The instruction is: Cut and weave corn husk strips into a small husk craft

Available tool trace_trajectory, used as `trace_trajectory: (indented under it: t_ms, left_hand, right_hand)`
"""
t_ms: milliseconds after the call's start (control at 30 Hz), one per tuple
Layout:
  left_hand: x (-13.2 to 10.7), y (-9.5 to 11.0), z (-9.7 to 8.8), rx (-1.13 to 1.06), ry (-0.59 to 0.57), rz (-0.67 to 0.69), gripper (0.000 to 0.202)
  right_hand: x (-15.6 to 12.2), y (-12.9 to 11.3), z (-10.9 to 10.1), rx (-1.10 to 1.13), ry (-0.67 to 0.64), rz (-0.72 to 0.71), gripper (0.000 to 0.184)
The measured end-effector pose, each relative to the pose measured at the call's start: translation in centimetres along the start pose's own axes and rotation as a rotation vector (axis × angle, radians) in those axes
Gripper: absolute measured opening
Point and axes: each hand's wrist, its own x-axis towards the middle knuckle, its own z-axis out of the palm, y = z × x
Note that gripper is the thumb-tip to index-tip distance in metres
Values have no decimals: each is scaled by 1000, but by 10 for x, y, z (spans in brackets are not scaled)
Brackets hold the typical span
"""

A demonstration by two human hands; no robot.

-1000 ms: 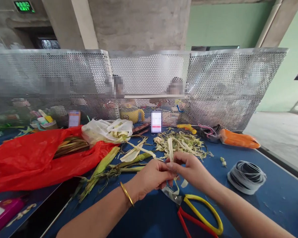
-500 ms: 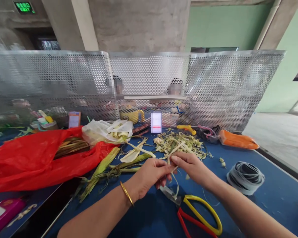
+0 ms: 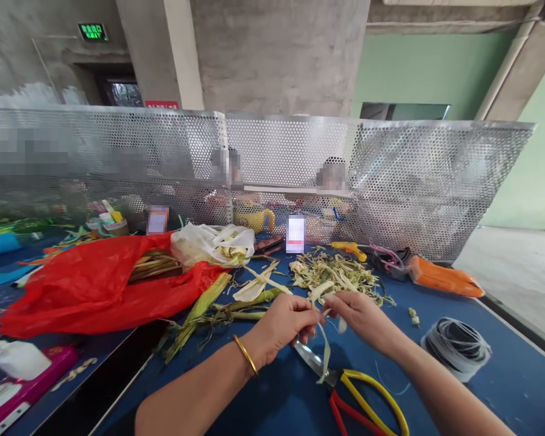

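Observation:
My left hand [image 3: 290,318], with a gold bangle at its wrist, pinches a narrow pale strip of corn husk [image 3: 326,350] between thumb and fingers. One end of the strip dangles below that hand over the scissors. Close by on the right, my right hand [image 3: 361,318] has its fingertips closed on the husk's upper part. The exact grip is partly hidden by the fingers. Beneath both hands lie scissors [image 3: 332,376] with one red and one yellow handle. Just beyond the fingers spreads a heap of shredded husk [image 3: 336,272].
Larger husk pieces [image 3: 254,287] and a red plastic bag [image 3: 95,290] lie left. A coil of pale banding [image 3: 456,350] and an orange packet [image 3: 445,278] lie right. A phone [image 3: 295,234] stands before the perforated metal screen [image 3: 290,148]. A magenta power strip [image 3: 40,378] sits front left.
The view has shifted, so the scene sits lower and further right. My right hand has drawn slightly away from the left, and more of the dangling husk strip shows.

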Motion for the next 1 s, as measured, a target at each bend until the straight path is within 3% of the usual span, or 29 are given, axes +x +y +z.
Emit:
trace_trajectory:
  t_ms: [133,233,300,400,533,667,767,900,1000]
  left_hand:
    - [0,4,-3,110,40,82,22]
    - [0,4,-5,138,45,71,23]
    - [1,3,-7,147,74,62,27]
    - [4,0,-10,173,112,110,33]
    - [9,-3,-13,36,174,83,32]
    - [9,2,-14,-211,197,24,31]
    - [5,7,-15,-325,151,-36,30]
    - [2,13,-17,-406,72,-81,25]
    - [4,15,-18,-422,46,-79,26]
  right_hand:
    - [15,-10,18,303,-1,73,50]
    - [23,-20,30,552,150,132,40]
    - [22,-25,29,575,279,112,36]
    - [14,-32,17,469,413,4,35]
    - [-3,-39,8,266,415,-72,26]
    - [-16,-42,23,37,467,-158,17]
    - [-18,-41,38,-155,612,-296,11]
    - [-17,-39,48,-325,744,-521,8]
    - [-17,-37,47,-396,755,-564,10]
